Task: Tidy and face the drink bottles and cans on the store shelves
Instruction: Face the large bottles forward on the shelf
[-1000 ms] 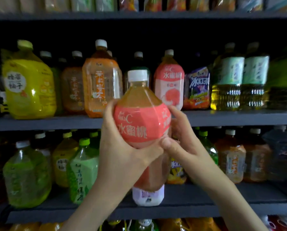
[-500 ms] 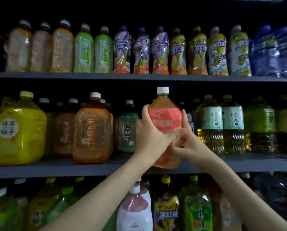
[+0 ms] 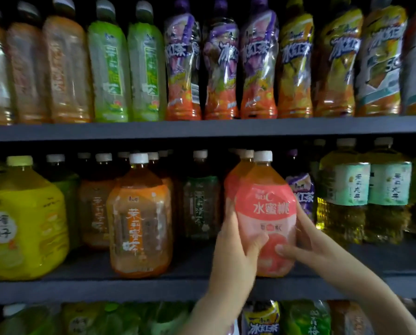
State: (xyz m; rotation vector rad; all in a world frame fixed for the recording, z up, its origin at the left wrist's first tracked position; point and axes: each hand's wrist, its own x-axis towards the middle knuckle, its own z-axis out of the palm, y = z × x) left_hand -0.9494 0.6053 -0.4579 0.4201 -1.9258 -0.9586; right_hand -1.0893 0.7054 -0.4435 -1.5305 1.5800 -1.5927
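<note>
Item: one large peach drink bottle, white cap, pink label with the peach picture turned outward toward us. Location: the middle shelf, at its front edge and right of the shelf's middle. It stands directly ahead of a second peach bottle of the same kind, with a dark green tea bottle off its left side and a purple iced tea bottle close behind its right shoulder. Holding: we have both hands on it. Our left hand wraps the lower left side, fingers reaching up along the side and thumb laid across the front of the label. Our right hand clasps the lower right side, thumb pressed on the front over the peach picture, fingers hidden behind the bottle. Seating: the base sits level with the shelf's front edge, but we cannot tell whether its weight is fully down or partly carried by us. Step in hand, by our reckoning: setting this bottle into its row and squaring its face. Next move calls for: the base settled flat, a slight nudge to line it up with the orange jasmine tea bottle along the front edge, and a small turn if the label sits off centre. Both hands then ease away without rocking it or knocking the iced tea neighbour.
</note>
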